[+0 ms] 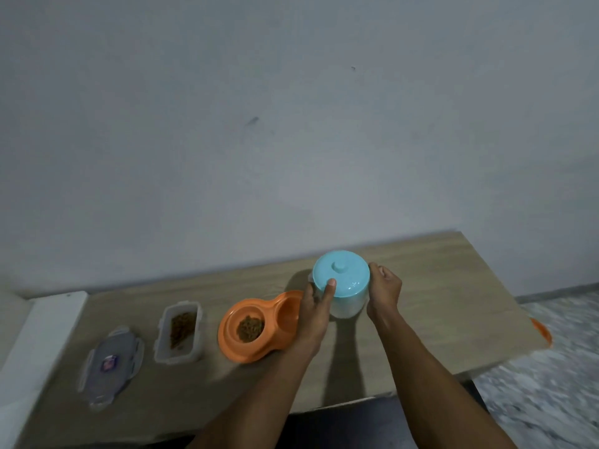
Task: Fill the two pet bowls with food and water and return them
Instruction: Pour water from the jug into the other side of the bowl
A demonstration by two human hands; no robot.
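Clear snap-lock plastic lid lies nearest on the wooden tabletop. Beyond it sit an open clear tub of brown kibble and an orange double pet bowl with kibble in one well. Farthest, left hand and right hand grip a translucent turquoise-lidded jug.

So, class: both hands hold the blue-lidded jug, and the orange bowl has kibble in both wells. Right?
No. The head view shows kibble in only one well of the orange bowl; the well by the blue-lidded jug is empty. Left hand and right hand hold it.
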